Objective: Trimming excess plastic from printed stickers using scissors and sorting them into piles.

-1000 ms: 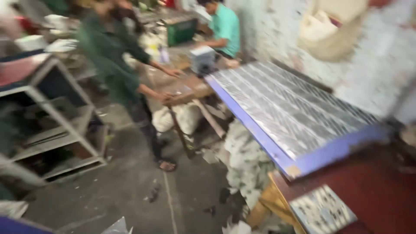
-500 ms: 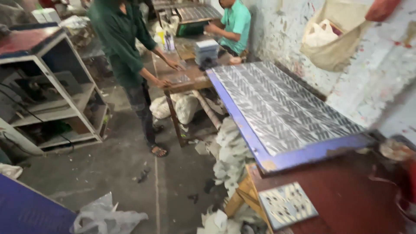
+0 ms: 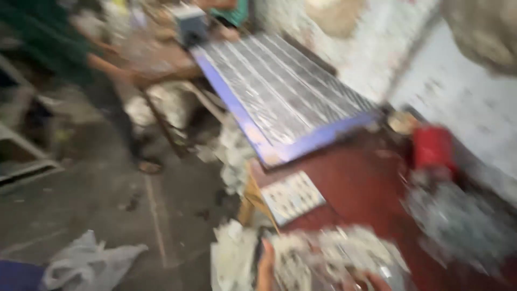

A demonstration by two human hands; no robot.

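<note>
Head view, heavily blurred: a left hand (image 3: 265,269) at the bottom edge touches a pale patterned sheet (image 3: 328,261) on the dark red table (image 3: 355,183); whether its fingers clamp it I cannot tell. A right hand (image 3: 371,281) is barely visible, cut off. Beyond lie a small patterned card (image 3: 292,196), a red container (image 3: 432,150) and a blue-edged board (image 3: 280,91).

blue-edged board (image 3: 280,91) with grey chevron pattern, far; dark red table (image 3: 355,188); red can (image 3: 432,148) right; white crumpled bag (image 3: 86,264) near left.

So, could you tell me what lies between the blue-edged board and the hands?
In the head view, a small patterned sheet lies on the red table between the board and the hand.
</note>
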